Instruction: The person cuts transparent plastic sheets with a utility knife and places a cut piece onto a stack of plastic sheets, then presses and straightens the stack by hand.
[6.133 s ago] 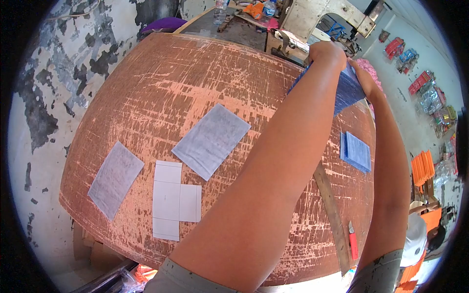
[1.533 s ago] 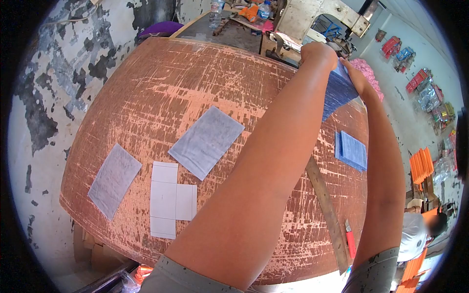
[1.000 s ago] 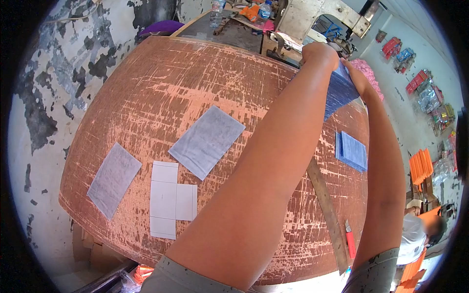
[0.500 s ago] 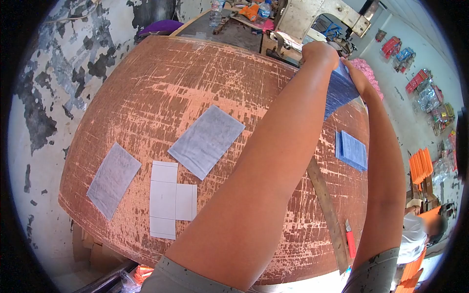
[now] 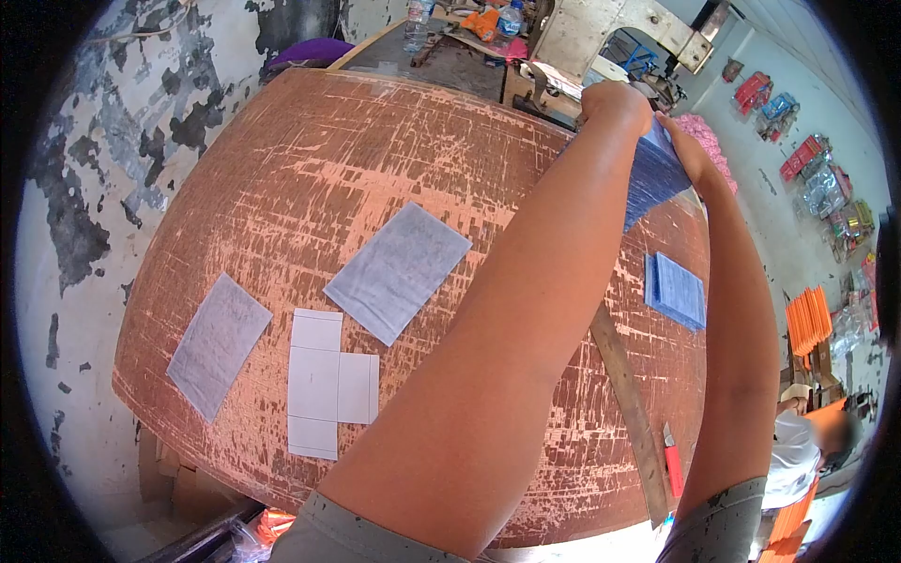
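Note:
At the far right corner of the board, my left hand [image 5: 615, 97] is bent over at the wrist beside the dark blue denim cloth [image 5: 654, 178]. Its fingers are mostly hidden behind the wrist, so their grip does not show. My right hand [image 5: 687, 148] is closed on the cloth's right edge, fingers pointing away from me. Part of the cloth lies under my left forearm. Nearer to me, between my forearms, sits a folded lighter blue denim piece [image 5: 678, 293].
On the scratched brown board [image 5: 235, 188] lie two grey-blue cloth rectangles, [image 5: 399, 272] the larger one, a white paper pattern [image 5: 314, 385], a metal ruler [image 5: 624, 403] and a red-handled cutter [image 5: 673, 469]. A sewing machine [image 5: 577, 33] stands beyond. Another person [image 5: 793, 460] is at lower right.

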A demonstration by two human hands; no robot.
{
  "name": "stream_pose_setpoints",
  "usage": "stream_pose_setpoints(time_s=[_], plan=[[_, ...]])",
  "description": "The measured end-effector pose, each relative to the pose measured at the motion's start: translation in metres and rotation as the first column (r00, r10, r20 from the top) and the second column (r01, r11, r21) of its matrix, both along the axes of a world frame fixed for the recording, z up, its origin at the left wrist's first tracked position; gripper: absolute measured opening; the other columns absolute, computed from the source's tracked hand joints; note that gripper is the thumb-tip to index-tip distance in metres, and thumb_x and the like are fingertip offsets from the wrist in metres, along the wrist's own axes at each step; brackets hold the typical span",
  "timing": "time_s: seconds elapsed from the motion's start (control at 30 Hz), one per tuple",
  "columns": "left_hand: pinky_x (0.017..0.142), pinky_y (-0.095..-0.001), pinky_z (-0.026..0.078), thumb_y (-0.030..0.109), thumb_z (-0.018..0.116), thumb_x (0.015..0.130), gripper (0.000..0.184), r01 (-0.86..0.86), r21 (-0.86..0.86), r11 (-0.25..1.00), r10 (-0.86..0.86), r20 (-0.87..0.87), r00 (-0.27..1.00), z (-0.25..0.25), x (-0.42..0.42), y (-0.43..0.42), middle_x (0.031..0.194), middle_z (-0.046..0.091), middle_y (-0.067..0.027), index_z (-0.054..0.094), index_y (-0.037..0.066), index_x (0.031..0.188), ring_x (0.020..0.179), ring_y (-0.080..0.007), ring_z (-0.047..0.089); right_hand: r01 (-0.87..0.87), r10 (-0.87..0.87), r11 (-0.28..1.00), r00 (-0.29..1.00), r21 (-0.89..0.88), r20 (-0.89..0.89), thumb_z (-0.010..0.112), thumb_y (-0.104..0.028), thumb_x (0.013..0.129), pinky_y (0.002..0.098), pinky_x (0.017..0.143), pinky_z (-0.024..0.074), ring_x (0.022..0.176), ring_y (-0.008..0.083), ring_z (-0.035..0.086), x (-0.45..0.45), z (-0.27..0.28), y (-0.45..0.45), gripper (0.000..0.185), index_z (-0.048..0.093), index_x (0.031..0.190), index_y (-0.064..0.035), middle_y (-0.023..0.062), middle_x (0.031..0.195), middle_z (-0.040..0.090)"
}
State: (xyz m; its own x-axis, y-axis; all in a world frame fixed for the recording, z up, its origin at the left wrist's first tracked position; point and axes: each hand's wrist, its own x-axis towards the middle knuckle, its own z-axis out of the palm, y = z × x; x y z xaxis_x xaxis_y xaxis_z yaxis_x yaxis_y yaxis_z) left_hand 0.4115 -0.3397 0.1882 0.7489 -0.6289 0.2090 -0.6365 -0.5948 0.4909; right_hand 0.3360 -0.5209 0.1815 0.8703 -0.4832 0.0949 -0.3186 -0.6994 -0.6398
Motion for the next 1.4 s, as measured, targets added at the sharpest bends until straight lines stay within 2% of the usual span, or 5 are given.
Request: stream_pose_setpoints(time_s=[0.67,0.93,1.17,1.23,1.4], plan=[[0.094,-0.0471,0.051,0.021,0.053,0.093,0.039,0.008,-0.006,1.000,-0.008,0.024,1.000,-0.004,0.005,-0.006,0.133,0.064,-0.0180,0.070,0.008,0.125,0.121,-0.0336,0.064,0.000,-0.001,1.000,0.999,-0.009,-0.052,0.046,-0.074,0.090,0.0375,0.106,0.0368,0.120,0.0313,0.057,0.008,-0.003,-0.020,0.089,0.057,0.138,-0.0002,0.0235,0.135,0.058],[0.094,-0.0463,0.051,0.022,0.053,0.093,0.038,-0.004,-0.024,1.000,0.005,0.038,0.999,-0.004,0.003,-0.004,0.133,0.064,-0.0175,0.071,0.008,0.125,0.121,-0.0329,0.064,-0.024,0.024,1.000,0.999,0.017,-0.034,0.046,-0.071,0.092,0.0355,0.104,0.0384,0.114,0.0290,0.059,0.002,0.000,-0.006,0.082,0.060,0.133,-0.0013,0.0221,0.128,0.063],[0.094,-0.0460,0.052,0.021,0.054,0.093,0.038,-0.002,-0.020,1.000,0.003,0.039,0.999,-0.004,0.002,-0.003,0.133,0.064,-0.0172,0.071,0.008,0.125,0.121,-0.0326,0.064,0.012,-0.012,1.000,1.000,-0.004,-0.025,0.047,-0.070,0.092,0.0358,0.103,0.0386,0.114,0.0286,0.059,0.003,0.001,-0.005,0.081,0.061,0.133,-0.0013,0.0213,0.129,0.062],[0.094,-0.0460,0.052,0.021,0.054,0.092,0.038,-0.002,-0.020,1.000,0.003,0.041,0.999,-0.004,0.002,-0.004,0.133,0.065,-0.0169,0.071,0.009,0.124,0.121,-0.0325,0.064,-0.003,0.003,1.000,0.998,0.003,-0.065,0.047,-0.067,0.094,0.0337,0.108,0.0365,0.121,0.0250,0.057,0.004,0.003,-0.006,0.078,0.059,0.136,-0.0020,0.0178,0.134,0.061],[0.094,-0.0460,0.052,0.021,0.054,0.093,0.038,0.000,-0.021,1.000,0.000,0.028,1.000,-0.003,0.002,-0.003,0.133,0.065,-0.0164,0.071,0.010,0.124,0.121,-0.0322,0.064,0.001,-0.001,1.000,0.999,0.009,-0.050,0.048,-0.069,0.092,0.0347,0.105,0.0372,0.118,0.0267,0.058,0.005,0.000,-0.012,0.081,0.060,0.135,-0.0020,0.0190,0.132,0.062]])
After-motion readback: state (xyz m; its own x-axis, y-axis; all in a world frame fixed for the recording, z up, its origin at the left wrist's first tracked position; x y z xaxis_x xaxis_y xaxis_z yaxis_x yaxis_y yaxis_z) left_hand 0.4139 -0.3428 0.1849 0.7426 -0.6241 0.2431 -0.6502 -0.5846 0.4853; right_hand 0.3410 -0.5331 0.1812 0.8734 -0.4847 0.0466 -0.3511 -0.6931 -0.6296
